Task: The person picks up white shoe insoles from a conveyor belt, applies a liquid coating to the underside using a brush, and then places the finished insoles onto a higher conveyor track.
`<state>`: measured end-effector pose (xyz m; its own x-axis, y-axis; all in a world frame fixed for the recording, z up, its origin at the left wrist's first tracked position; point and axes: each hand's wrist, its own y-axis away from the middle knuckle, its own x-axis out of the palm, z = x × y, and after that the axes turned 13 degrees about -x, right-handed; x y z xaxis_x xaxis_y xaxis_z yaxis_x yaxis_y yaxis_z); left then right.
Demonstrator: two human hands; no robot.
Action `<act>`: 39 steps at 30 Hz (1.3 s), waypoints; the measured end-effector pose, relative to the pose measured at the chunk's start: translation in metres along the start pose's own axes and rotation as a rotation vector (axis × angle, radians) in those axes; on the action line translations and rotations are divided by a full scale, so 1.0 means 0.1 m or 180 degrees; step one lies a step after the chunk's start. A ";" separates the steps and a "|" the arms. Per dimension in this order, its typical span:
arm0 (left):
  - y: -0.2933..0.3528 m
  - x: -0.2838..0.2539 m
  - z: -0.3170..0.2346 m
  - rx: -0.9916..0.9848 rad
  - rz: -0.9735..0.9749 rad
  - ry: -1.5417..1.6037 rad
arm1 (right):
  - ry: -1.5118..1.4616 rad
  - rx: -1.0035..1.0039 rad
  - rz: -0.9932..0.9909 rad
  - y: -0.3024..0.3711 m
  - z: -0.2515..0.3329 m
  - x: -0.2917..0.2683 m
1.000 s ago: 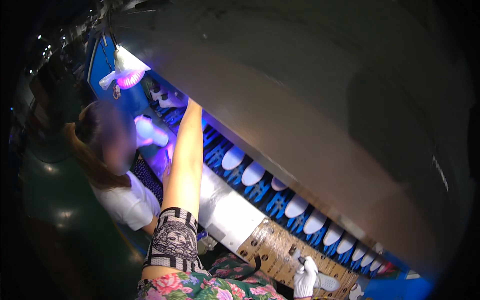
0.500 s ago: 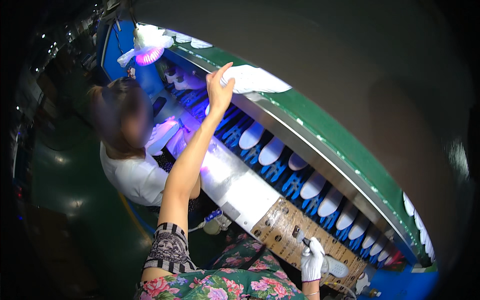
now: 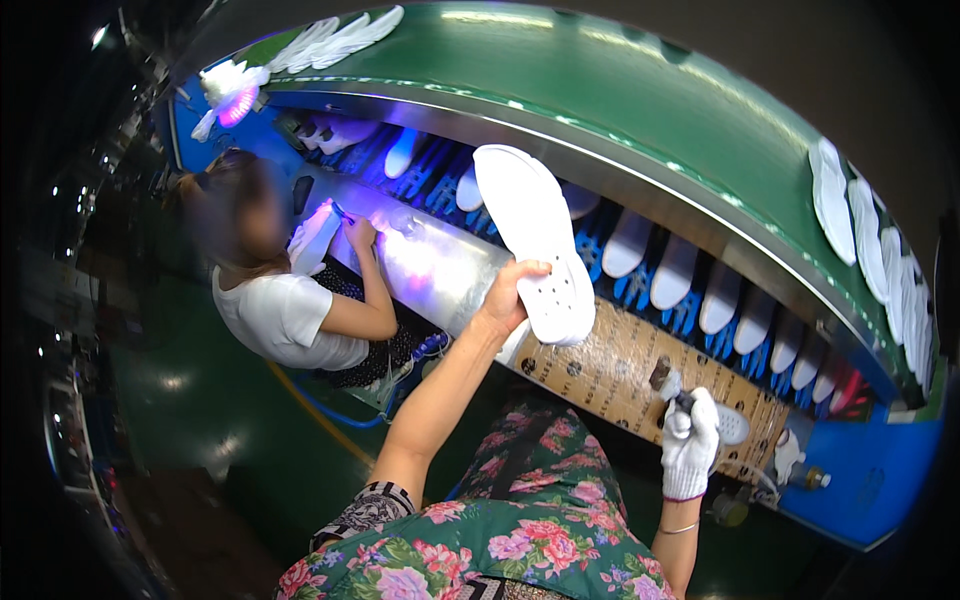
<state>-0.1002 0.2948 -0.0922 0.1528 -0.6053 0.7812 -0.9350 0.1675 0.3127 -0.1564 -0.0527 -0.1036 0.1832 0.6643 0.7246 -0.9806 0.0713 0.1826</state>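
Note:
My bare left hand [image 3: 508, 298] grips a white shoe sole [image 3: 528, 215] by one side, near the end with several small holes. The sole is held up above the work ledge, its face turned toward me. In a white knitted glove, my right hand [image 3: 690, 445] is closed around the dark handle of a brush [image 3: 661, 377] with a brown head. Beneath that hand is brown printed cardboard [image 3: 600, 360]. Beside the glove, a grey shoe-shaped piece [image 3: 733, 427] with small holes lies on the cardboard, partly hidden by the hand.
Behind the ledge, a row of pale soles [image 3: 672, 272] sits on blue holders [image 3: 630, 290] under a green shelf [image 3: 640, 90]. More white soles [image 3: 832, 200] lie on the shelf. At left, a co-worker [image 3: 290, 310] handles a sole under a wrapped lamp [image 3: 232, 95]. A small jar [image 3: 815, 478] stands at right.
My left hand has come down from the shelf edge, bringing the white sole over the ledge. The view has shifted. My right hand still holds the brush over the cardboard.

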 end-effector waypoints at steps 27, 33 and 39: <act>0.39 1.16 1.71 -0.1136 0.0378 0.0147 | 0.3542 -0.3355 0.1746 -0.08 0.51 0.77; 0.39 1.04 1.76 -0.1080 0.0403 -0.0604 | 0.3939 -0.3464 0.2324 -0.03 0.26 0.63; 0.41 0.95 1.63 -0.0815 0.1005 0.0296 | 0.3143 -0.2976 0.1677 -0.01 0.38 0.84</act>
<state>-0.1761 0.1168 -0.0932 -0.0894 -0.4222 0.9021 -0.8325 0.5289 0.1650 -0.1377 -0.0259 -0.0176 0.0521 0.9687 -0.2427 -0.6748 -0.1450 -0.7236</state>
